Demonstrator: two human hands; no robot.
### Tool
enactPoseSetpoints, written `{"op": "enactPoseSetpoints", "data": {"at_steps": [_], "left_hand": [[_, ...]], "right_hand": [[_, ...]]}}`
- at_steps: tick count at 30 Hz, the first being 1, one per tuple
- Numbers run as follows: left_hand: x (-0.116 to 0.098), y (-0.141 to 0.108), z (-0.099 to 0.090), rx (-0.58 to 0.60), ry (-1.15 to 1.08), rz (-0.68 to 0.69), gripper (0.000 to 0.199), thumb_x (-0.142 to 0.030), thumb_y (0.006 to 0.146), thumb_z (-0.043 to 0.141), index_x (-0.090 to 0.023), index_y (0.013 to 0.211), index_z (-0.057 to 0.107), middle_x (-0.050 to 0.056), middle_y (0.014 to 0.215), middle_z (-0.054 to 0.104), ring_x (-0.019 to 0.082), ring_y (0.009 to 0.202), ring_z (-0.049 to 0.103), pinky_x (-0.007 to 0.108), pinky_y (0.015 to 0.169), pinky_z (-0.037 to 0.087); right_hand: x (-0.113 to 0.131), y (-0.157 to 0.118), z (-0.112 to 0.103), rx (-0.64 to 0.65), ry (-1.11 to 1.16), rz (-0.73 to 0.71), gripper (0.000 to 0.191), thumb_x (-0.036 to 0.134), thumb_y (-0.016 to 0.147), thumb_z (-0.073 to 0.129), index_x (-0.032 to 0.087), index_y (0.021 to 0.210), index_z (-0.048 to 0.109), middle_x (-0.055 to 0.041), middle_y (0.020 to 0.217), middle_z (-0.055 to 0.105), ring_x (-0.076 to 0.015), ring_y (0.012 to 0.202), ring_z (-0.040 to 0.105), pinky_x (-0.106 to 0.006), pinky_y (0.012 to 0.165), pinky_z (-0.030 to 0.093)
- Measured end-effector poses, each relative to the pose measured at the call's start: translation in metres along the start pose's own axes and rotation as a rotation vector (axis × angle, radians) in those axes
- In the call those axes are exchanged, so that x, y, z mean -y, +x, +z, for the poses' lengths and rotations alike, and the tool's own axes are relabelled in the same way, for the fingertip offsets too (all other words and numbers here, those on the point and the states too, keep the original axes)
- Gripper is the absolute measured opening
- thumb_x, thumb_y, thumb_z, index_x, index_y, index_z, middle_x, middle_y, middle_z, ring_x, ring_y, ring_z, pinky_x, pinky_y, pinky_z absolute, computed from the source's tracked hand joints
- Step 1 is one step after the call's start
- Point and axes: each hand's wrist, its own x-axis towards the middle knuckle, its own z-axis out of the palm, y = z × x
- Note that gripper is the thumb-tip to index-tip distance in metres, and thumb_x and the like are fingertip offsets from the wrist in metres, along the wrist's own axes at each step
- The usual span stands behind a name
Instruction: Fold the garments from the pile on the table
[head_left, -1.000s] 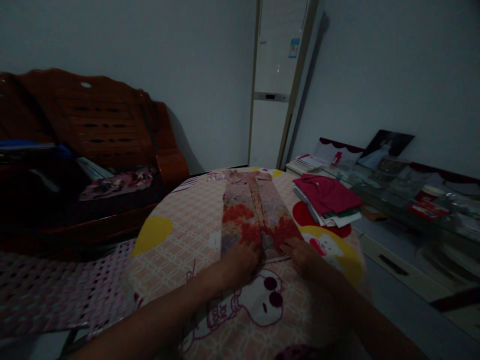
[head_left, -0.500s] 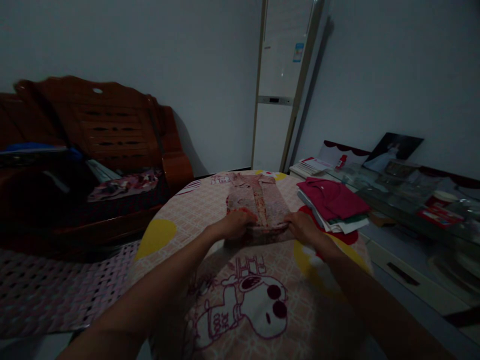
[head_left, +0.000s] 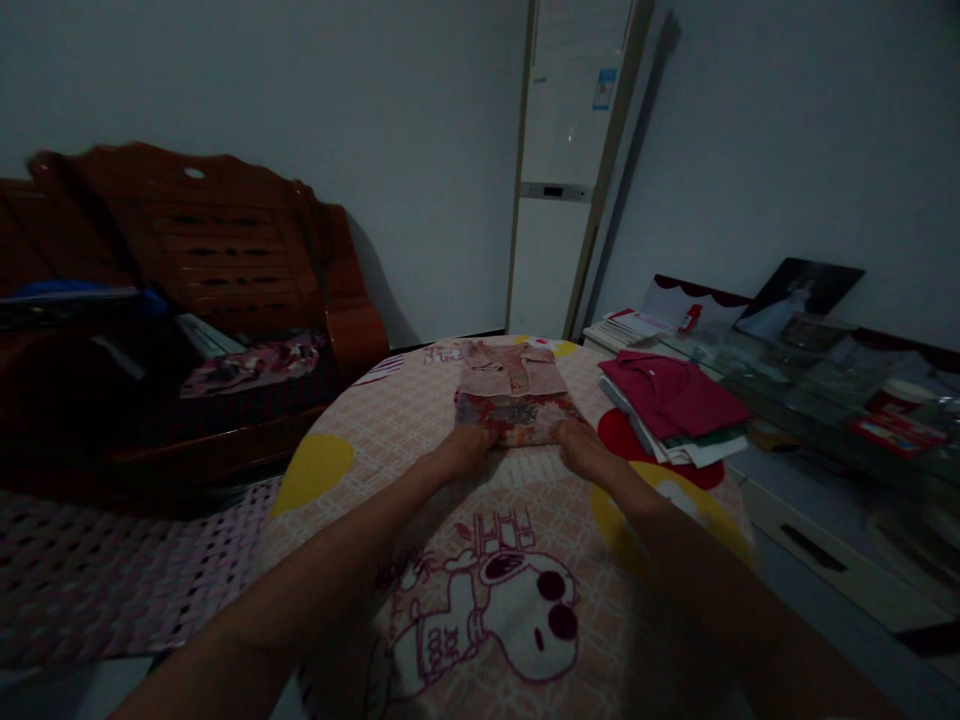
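A pink patterned shirt (head_left: 517,385) lies on the round table, its collar end away from me. Its near part is folded over toward the collar, so a darker, flowery side faces up in a band. My left hand (head_left: 470,450) is closed on the left corner of the near folded edge. At the right corner of that same edge, my right hand (head_left: 577,447) is closed too, fingers curled on the cloth. The fingertips of both hands are partly hidden.
A pink cartoon-print cloth (head_left: 420,510) covers the table. On its right side stands a stack of folded clothes, a crimson one (head_left: 671,392) on top. A glass-topped cabinet (head_left: 795,400) runs along the right. A wooden bench (head_left: 217,250) with clothes is at the left.
The near part of the shirt has been folded over away from me, and its flowery side now shows. Both hands have come down at the new near edge.
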Motion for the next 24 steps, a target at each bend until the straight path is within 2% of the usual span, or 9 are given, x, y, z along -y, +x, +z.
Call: {"op": "enactPoseSetpoints", "data": {"at_steps": [4,8,10,13,16,19,22,24], "left_hand": [[-0.001,0.003,0.004,0.038,0.091,-0.03,0.031,-0.01,0.089,0.046,-0.011,0.11,0.069,0.019,0.109,0.07,0.027,0.095,0.068,0.036,0.086,0.051],[0.002,0.006,-0.005,0.042,0.123,-0.071,0.034,-0.014,0.09,0.045,-0.015,0.115,0.069,0.016,0.103,0.072,0.027,0.093,0.068,0.035,0.081,0.051],[0.003,0.001,-0.011,0.038,0.12,-0.057,0.036,-0.014,0.087,0.05,-0.018,0.116,0.07,0.014,0.1,0.072,0.027,0.092,0.068,0.033,0.079,0.05],[-0.002,-0.016,-0.024,0.066,0.033,0.076,0.035,-0.011,0.08,0.053,-0.019,0.107,0.074,0.01,0.091,0.073,0.024,0.083,0.066,0.029,0.074,0.048],[-0.012,-0.035,-0.04,0.17,-0.147,0.284,0.025,-0.01,0.075,0.054,-0.02,0.085,0.075,0.004,0.077,0.07,0.017,0.069,0.061,0.024,0.067,0.044],[-0.026,-0.05,-0.051,0.363,-0.31,0.377,0.022,-0.006,0.069,0.054,-0.019,0.069,0.072,-0.002,0.064,0.065,0.013,0.058,0.055,0.021,0.059,0.041],[-0.036,-0.059,-0.049,0.596,-0.441,0.39,0.029,-0.002,0.065,0.051,-0.02,0.072,0.073,-0.005,0.057,0.062,0.011,0.053,0.053,0.019,0.051,0.038],[-0.042,-0.064,-0.04,0.69,-0.514,0.406,0.034,-0.002,0.065,0.052,-0.021,0.08,0.076,-0.006,0.062,0.066,0.011,0.056,0.056,0.018,0.052,0.04]], "right_hand": [[-0.001,0.007,0.01,-0.027,-0.039,0.025,0.036,0.002,0.086,0.04,0.011,0.105,0.07,-0.017,0.115,0.067,-0.024,0.113,0.058,-0.031,0.098,0.041],[-0.004,0.008,-0.004,-0.048,0.022,0.073,0.034,0.006,0.084,0.044,0.014,0.102,0.072,-0.0156,0.111,0.068,-0.0238,0.108,0.06,-0.03,0.089,0.043],[-0.007,-0.001,-0.013,-0.052,0.079,0.039,0.029,0.008,0.08,0.049,0.015,0.093,0.073,-0.0129,0.102,0.071,-0.0227,0.099,0.061,-0.028,0.082,0.042],[-0.013,-0.021,-0.02,-0.037,0.209,-0.068,0.017,0.01,0.072,0.052,0.015,0.067,0.067,-0.0051,0.07,0.064,-0.0168,0.072,0.057,-0.026,0.065,0.037],[-0.018,-0.045,-0.023,0.082,0.419,-0.177,0.015,0.015,0.067,0.051,0.015,0.053,0.055,0.0027,0.049,0.043,-0.0104,0.053,0.04,-0.024,0.052,0.026],[-0.016,-0.068,-0.028,0.265,0.635,-0.26,0.012,0.016,0.064,0.049,0.015,0.053,0.054,0.0045,0.049,0.04,-0.0083,0.049,0.036,-0.022,0.049,0.023],[-0.011,-0.087,-0.034,0.437,0.719,-0.229,0.011,0.015,0.061,0.049,0.014,0.057,0.058,0.0044,0.051,0.044,-0.0073,0.048,0.038,-0.02,0.046,0.024],[-0.009,-0.095,-0.034,0.558,0.726,-0.183,0.011,0.015,0.061,0.052,0.014,0.059,0.063,0.0046,0.051,0.047,-0.0068,0.047,0.04,-0.019,0.045,0.025]]}}
